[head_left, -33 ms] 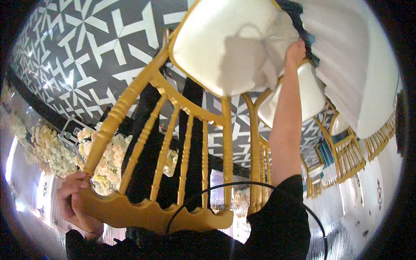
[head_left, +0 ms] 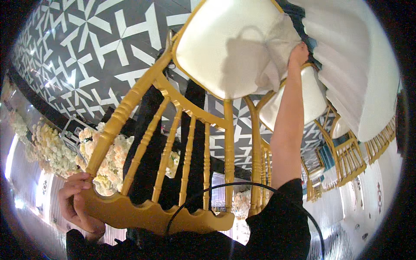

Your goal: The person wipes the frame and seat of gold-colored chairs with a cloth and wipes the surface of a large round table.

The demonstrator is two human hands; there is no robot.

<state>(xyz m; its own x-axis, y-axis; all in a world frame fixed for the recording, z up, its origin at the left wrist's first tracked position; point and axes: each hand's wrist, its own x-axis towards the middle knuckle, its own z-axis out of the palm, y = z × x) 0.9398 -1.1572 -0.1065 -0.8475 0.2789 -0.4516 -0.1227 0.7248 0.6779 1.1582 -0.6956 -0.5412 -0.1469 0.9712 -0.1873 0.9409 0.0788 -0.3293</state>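
A gold chair (head_left: 151, 212) with turned spindles and a white padded seat (head_left: 212, 39) stands close in front of me, its back nearest. My left hand (head_left: 77, 203) is closed round the left end of the chair's top rail. Out at the seat's far right edge, my right hand (head_left: 299, 54) is closed on a thin pale grey cloth (head_left: 277, 54). Part of that cloth lies over the seat cushion, where a darker shadow also falls. The fingertips of my right hand are partly hidden.
To the right hangs a white tablecloth (head_left: 359, 56) over a table. A second gold chair with a white seat (head_left: 294, 97) is beside my right forearm, and more gold chairs (head_left: 349, 160) line up beyond. Pale flowers (head_left: 106, 154) stand at left. A black cable (head_left: 242, 183) crosses low in view.
The chair and my right hand with the cloth sit very slightly lower and further right in view. Both hands keep their hold.
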